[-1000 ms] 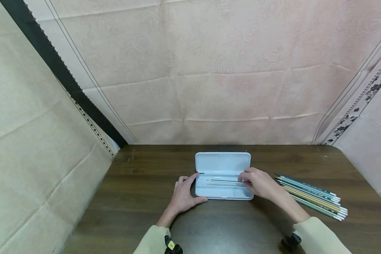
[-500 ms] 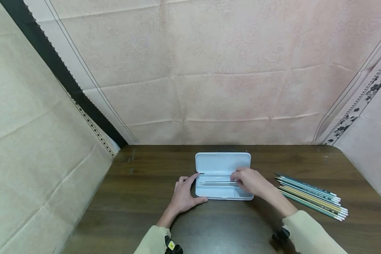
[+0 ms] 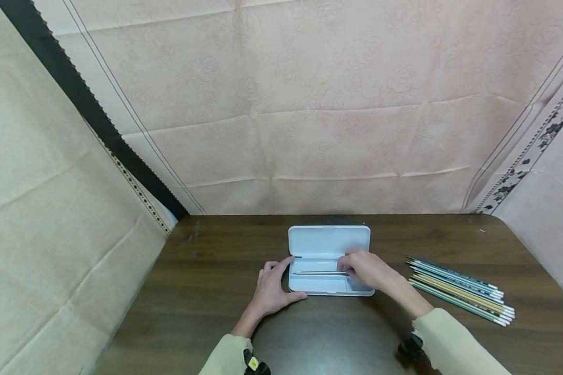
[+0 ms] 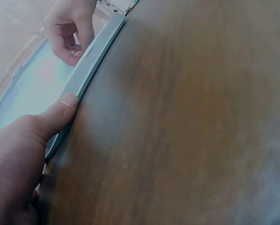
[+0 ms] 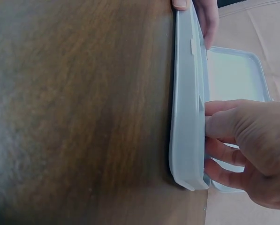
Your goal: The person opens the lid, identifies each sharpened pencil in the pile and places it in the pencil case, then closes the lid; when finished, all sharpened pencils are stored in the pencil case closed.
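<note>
A pale blue pencil case (image 3: pixel 329 240) lies on the table with its lid raised at the back. My left hand (image 3: pixel 272 289) holds its left end, thumb on the front edge and fingers toward the back corner, as the left wrist view also shows at the case's front wall (image 4: pixel 95 56). Inside the case, a pencil (image 3: pixel 314 273) lies lengthwise along the long compartment, tip to the left. My right hand (image 3: pixel 368 270) pinches the pencil near its right end. In the right wrist view, the front wall (image 5: pixel 186 103) hides the right fingertips (image 5: pixel 217 123) and the pencil.
Several pencils (image 3: pixel 460 291), dark green, light green and yellowish with white ends, lie in a slanted bundle right of the case, beside the right forearm. The brown wooden table (image 3: pixel 216 291) meets a pale cloth backdrop (image 3: pixel 328 130) at the back and sides.
My right hand has moved left and slightly lower within the case, and the pencil has shifted left and now lies more level. The left hand stays on the case's left end.
</note>
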`<action>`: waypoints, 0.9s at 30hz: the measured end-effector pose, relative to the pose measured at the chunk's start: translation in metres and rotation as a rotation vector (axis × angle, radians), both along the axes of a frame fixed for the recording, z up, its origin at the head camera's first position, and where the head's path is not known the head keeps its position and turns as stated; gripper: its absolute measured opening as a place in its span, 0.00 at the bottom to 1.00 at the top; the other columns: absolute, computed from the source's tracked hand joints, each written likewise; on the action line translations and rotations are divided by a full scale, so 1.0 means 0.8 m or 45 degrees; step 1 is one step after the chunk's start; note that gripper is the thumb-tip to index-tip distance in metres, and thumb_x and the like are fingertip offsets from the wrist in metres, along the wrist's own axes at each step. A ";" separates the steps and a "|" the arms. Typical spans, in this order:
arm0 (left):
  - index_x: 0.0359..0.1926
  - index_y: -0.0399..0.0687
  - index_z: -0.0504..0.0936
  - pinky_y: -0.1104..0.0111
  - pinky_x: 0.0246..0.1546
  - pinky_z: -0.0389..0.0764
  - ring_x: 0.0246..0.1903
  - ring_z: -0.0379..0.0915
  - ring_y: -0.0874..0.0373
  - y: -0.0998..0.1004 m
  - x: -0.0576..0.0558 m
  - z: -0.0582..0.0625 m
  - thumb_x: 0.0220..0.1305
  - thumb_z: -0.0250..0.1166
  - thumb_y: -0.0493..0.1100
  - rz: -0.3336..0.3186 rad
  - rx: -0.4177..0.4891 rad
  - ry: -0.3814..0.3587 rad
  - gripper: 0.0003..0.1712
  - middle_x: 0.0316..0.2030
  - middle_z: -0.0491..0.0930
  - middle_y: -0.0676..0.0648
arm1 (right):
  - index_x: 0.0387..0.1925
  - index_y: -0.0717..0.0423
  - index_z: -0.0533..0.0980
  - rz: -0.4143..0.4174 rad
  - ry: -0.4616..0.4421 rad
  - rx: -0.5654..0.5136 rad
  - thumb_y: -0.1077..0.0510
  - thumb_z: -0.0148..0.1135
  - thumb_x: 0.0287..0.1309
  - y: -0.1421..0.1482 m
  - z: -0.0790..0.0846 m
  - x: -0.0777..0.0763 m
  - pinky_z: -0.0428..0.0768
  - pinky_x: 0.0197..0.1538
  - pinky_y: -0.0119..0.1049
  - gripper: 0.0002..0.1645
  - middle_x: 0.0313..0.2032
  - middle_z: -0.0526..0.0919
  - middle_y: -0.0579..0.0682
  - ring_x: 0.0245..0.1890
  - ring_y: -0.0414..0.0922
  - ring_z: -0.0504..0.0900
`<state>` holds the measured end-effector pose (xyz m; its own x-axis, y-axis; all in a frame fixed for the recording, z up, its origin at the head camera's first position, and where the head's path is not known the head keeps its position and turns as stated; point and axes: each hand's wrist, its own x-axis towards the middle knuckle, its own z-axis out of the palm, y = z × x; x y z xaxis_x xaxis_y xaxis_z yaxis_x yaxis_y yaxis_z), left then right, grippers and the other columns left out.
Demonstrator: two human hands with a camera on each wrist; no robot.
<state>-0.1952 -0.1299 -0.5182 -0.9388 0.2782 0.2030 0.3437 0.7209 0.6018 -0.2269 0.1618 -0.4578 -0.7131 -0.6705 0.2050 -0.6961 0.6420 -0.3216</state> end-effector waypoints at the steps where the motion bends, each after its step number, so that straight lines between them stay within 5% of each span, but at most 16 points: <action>1: 0.73 0.56 0.66 0.52 0.52 0.64 0.56 0.61 0.48 0.000 0.000 0.000 0.48 0.77 0.66 0.001 -0.002 0.000 0.54 0.59 0.73 0.47 | 0.35 0.54 0.86 0.003 -0.001 0.001 0.74 0.67 0.55 0.000 0.000 0.000 0.77 0.35 0.35 0.13 0.30 0.79 0.47 0.29 0.41 0.72; 13: 0.73 0.56 0.66 0.52 0.51 0.65 0.56 0.60 0.49 0.000 0.000 -0.001 0.48 0.77 0.67 -0.008 0.005 0.003 0.55 0.59 0.74 0.48 | 0.37 0.55 0.86 -0.041 -0.018 -0.076 0.71 0.69 0.55 0.015 0.002 0.005 0.80 0.37 0.35 0.11 0.33 0.81 0.46 0.30 0.40 0.74; 27: 0.73 0.55 0.66 0.51 0.52 0.65 0.56 0.61 0.47 0.000 0.000 0.000 0.48 0.77 0.66 -0.005 -0.006 0.014 0.54 0.59 0.73 0.46 | 0.39 0.56 0.84 -0.260 0.152 -0.284 0.75 0.73 0.46 0.112 0.004 0.051 0.78 0.32 0.34 0.18 0.33 0.80 0.42 0.29 0.36 0.73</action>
<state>-0.1950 -0.1297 -0.5182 -0.9353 0.2830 0.2123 0.3534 0.7223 0.5945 -0.1863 0.2511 -0.4548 -0.7902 -0.4453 0.4211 -0.6015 0.6952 -0.3935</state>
